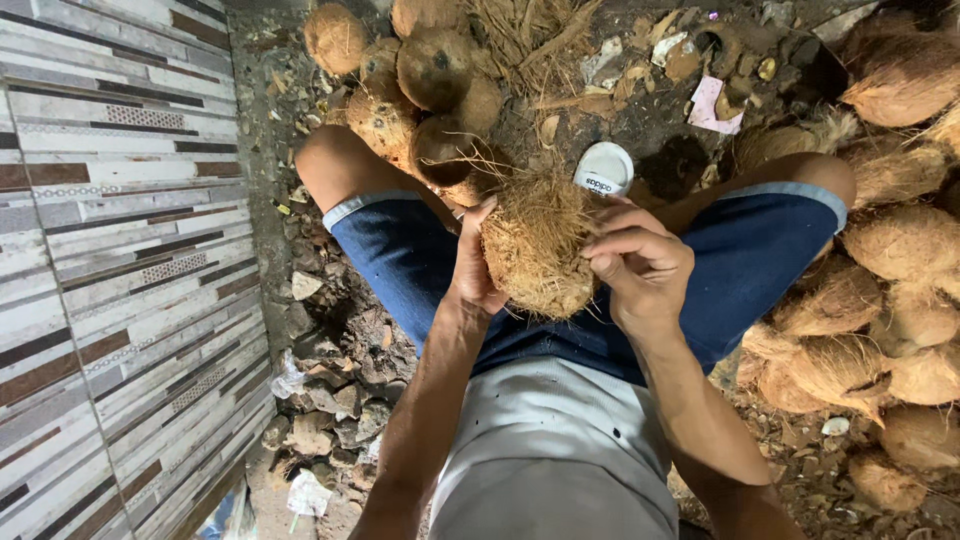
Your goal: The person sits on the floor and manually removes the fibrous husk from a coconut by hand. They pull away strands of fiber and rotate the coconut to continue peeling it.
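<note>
A hairy brown coconut point(537, 245) with loose fibre sits between my knees, held in both hands. My left hand point(473, 262) cups its left side, palm against the husk. My right hand point(640, 262) grips its right side, fingers curled over the fibres near the top. I sit in blue shorts and a white shirt, legs apart.
A heap of husked coconuts point(415, 85) lies ahead between my legs. Fibrous coconuts point(880, 300) pile up at the right. A white slipper point(604, 168) lies on the dirt. A striped tiled wall point(120, 260) runs along the left, with rubble point(330, 390) at its foot.
</note>
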